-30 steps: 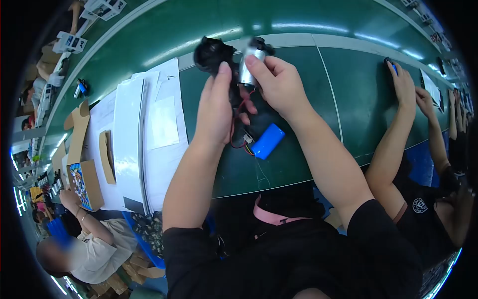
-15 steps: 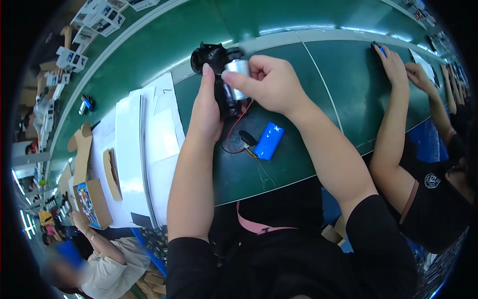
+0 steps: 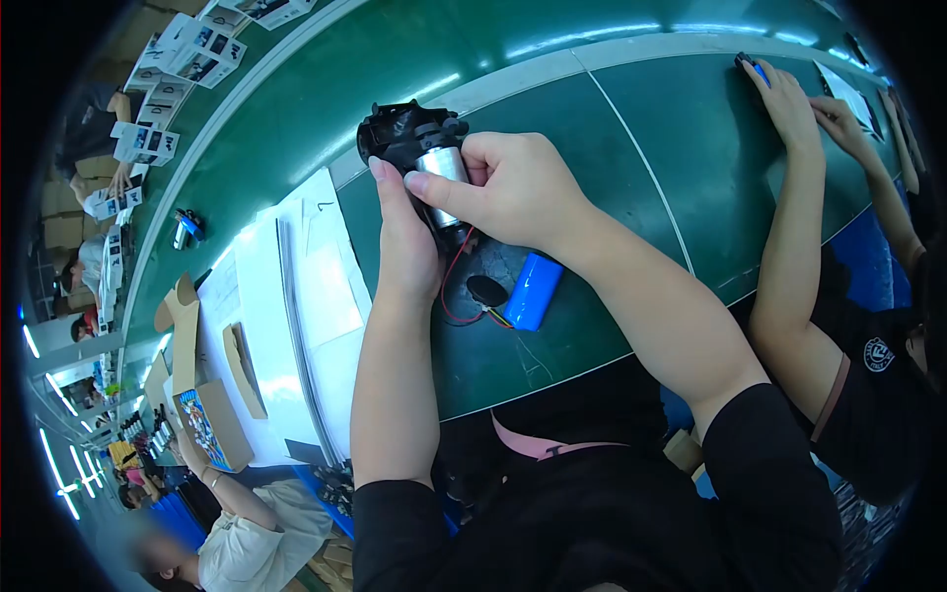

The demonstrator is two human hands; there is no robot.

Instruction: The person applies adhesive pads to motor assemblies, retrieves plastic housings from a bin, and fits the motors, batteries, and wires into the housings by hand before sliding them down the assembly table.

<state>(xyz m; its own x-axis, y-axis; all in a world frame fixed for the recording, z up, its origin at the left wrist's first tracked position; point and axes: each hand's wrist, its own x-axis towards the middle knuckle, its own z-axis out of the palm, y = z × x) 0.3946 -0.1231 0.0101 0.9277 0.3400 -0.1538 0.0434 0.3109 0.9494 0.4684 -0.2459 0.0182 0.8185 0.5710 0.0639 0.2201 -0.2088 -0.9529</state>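
My left hand (image 3: 406, 242) wraps round a black plastic housing (image 3: 397, 130), held up over the table, with the thumb along its near side. A silver cylindrical motor (image 3: 440, 170) lies against the housing. My right hand (image 3: 518, 187) grips this motor, thumb on its front and fingers curled behind. From under the housing a red wire (image 3: 443, 288) runs down to a small connector. Beside the connector, on the green table, are a black round piece (image 3: 486, 289) and a blue battery pack (image 3: 534, 292). The housing's underside is hidden by my left hand.
Papers and a white folder (image 3: 266, 326) lie on my left, near an open cardboard box (image 3: 219, 419). Further off sits a small blue-and-silver part (image 3: 187, 227). To my right, a co-worker's hand (image 3: 784, 99) holds a dark and blue object. White boxes (image 3: 197, 49) line the far left.
The view has shifted slightly. The housing is tilted more level at its top, and the motor sits closer against it, with my right hand still gripping it.
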